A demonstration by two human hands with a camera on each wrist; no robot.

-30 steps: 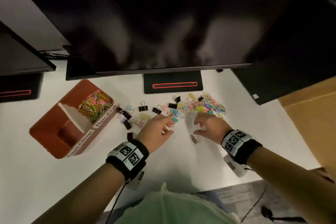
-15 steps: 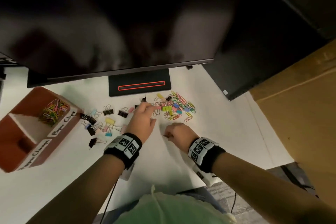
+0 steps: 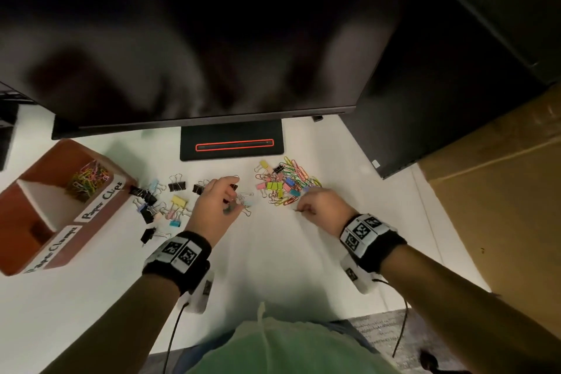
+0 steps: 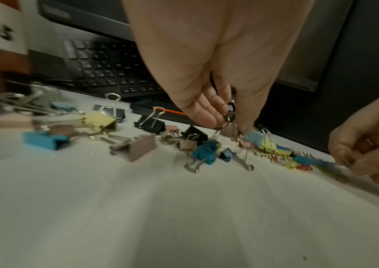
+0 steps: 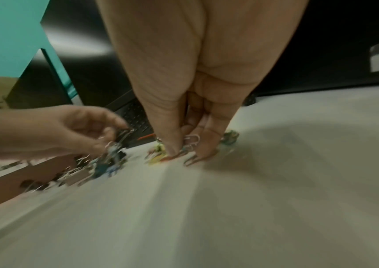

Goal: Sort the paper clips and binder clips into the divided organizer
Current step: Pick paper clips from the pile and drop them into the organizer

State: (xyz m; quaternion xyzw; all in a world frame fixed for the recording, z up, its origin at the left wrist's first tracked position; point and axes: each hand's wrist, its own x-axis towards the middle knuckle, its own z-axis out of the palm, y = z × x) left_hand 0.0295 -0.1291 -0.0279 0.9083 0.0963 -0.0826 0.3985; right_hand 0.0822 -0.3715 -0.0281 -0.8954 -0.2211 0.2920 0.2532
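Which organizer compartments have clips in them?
Only the Paper Clips compartment: it holds colored paper clips. The Paper Clamps compartment of the organizer looks empty, though its floor is shadowed.

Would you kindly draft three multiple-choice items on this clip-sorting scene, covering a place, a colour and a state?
1. The paper clips already sorted lie where?
A. far compartment
B. near compartment
C. on the keyboard

2. What colour is the organizer?
A. green
B. reddish-brown
C. white

3. What is the left hand doing?
A. lying flat
B. pinching a binder clip
C. holding the organizer

Answers:
1 A, colourful paper clips fill the compartment beside the Paper Clips label.
2 B, the organizer wall shows it.
3 B, left hand fingertips close on a binder clip handle.
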